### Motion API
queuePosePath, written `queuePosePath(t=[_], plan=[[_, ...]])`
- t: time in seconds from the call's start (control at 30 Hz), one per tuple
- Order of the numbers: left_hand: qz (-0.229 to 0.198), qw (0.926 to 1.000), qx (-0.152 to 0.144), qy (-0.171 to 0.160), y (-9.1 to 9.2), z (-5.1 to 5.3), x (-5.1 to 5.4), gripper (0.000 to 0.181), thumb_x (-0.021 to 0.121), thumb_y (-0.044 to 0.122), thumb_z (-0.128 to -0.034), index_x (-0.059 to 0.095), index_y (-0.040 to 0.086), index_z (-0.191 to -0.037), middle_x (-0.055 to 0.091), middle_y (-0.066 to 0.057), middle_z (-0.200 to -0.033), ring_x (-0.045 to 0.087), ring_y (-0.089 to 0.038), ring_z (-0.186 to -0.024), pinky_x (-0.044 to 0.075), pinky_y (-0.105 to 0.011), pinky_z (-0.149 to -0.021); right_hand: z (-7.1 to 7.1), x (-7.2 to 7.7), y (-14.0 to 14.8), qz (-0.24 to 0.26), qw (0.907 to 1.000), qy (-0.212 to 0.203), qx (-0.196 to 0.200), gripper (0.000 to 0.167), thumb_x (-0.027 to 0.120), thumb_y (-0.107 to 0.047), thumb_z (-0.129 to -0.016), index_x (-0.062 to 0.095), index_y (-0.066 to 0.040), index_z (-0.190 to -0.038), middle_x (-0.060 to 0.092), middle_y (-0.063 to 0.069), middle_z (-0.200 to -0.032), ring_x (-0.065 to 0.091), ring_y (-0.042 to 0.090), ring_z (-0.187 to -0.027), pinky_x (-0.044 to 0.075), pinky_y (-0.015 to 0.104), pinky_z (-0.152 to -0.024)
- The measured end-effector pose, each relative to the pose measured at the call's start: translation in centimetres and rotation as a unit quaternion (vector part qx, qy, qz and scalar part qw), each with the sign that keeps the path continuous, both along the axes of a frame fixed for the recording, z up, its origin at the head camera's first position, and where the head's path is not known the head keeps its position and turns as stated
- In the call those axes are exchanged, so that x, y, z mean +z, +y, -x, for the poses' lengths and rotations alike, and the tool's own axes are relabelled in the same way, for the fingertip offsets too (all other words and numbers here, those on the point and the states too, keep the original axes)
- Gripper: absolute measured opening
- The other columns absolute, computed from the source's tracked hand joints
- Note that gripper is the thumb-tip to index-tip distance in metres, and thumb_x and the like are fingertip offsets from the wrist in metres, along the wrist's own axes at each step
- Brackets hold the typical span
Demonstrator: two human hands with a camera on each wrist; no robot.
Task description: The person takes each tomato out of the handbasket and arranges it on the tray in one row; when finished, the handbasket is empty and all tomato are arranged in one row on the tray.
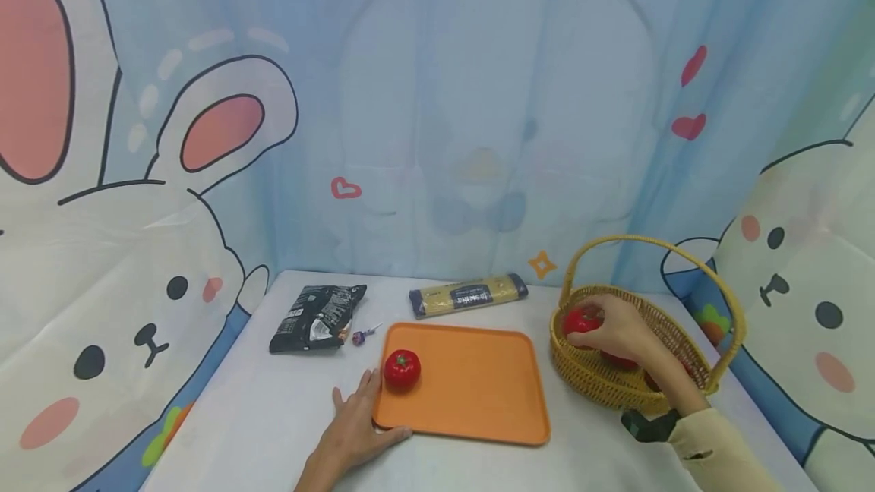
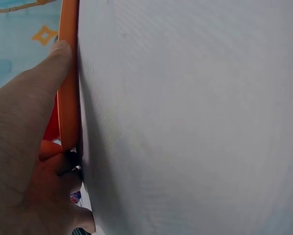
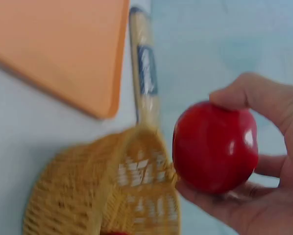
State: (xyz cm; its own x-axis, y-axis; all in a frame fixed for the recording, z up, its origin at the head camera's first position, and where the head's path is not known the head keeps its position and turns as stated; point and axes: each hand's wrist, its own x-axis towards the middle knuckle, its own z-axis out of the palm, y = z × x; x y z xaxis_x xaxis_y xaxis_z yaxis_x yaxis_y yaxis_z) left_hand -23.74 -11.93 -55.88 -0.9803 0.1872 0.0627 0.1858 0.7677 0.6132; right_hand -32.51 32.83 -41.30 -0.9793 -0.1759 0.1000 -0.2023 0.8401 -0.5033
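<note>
Gripping glossy round tomato point(image 3: 215, 147), right hand point(image 1: 615, 330) at woven basket point(image 1: 586, 380)

Head camera looks forward and down; wrist close-ups share the tray point(image 1: 478, 386).

We see a pale blue curtain point(image 1: 478, 97) printed with white rabbits point(image 1: 123, 249) and red hearts point(image 1: 689, 127), hanging behind a white table point(image 1: 239, 416).

See black snack bag point(image 1: 317, 317) at left, lollipop point(image 1: 358, 338) just beside it, yellow-and-blue pack point(image 1: 469, 295) farther right, rabbit-print curtain point(image 1: 478, 97) behind white table point(image 1: 253, 416).
</note>
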Motion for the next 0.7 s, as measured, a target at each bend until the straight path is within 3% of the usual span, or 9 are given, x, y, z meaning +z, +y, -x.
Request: queuePosePath(t=[0.13,0.3,0.47,0.7], plan=[[0.001,1.0,0.002,-0.002,0.0,-0.2,0.2,0.118,0.09,0.057,-0.0817,0.034,-0.006,-0.164,0.037,-0.028,-0.17,0.03,-0.046,-0.16,0.002,-0.084,-0.122,-1.6,0.2,-2.7,0.025,0.9986,0.016,0.043,0.067,0.095,-0.029,-0.081,0.069,0.006,-0.131,0.068,0.027,-0.127,0.066,0.048,-0.117,0.065,0.057,-0.09],[0.0,1.0,0.002,-0.007,0.0,-0.2,0.2,0.117,0.09,0.057,-0.0822,0.035,-0.005,-0.165,0.037,-0.027,-0.17,0.03,-0.046,-0.16,0.002,-0.084,-0.122,-2.5,-0.6,-6.0,0.075,0.9949,0.021,0.065,0.069,0.098,-0.03,-0.081,0.068,0.0,-0.135,0.072,0.021,-0.13,0.068,0.041,-0.118,0.065,0.054,-0.094],[-0.001,0.9999,0.002,-0.014,0.1,-0.1,0.1,0.118,0.091,0.057,-0.0818,0.034,-0.005,-0.165,0.036,-0.027,-0.17,0.03,-0.046,-0.16,0.002,-0.085,-0.122,-2.7,-1.8,-8.8,0.13,0.9879,0.009,0.083,0.069,0.099,-0.026,-0.08,0.069,0.001,-0.136,0.073,0.019,-0.13,0.07,0.034,-0.114,0.067,0.044,-0.092],[0.002,1.0,-0.001,-0.004,-0.1,0.2,-0.4,0.118,0.089,0.059,-0.0822,0.034,-0.004,-0.165,0.037,-0.026,-0.17,0.029,-0.045,-0.161,0.002,-0.085,-0.121,-1.9,-3.4,-12.0,0.151,0.9841,0.01,0.094,0.068,0.1,-0.022,-0.077,0.071,0.0,-0.134,0.072,0.019,-0.13,0.071,0.039,-0.114,0.067,0.049,-0.09]])
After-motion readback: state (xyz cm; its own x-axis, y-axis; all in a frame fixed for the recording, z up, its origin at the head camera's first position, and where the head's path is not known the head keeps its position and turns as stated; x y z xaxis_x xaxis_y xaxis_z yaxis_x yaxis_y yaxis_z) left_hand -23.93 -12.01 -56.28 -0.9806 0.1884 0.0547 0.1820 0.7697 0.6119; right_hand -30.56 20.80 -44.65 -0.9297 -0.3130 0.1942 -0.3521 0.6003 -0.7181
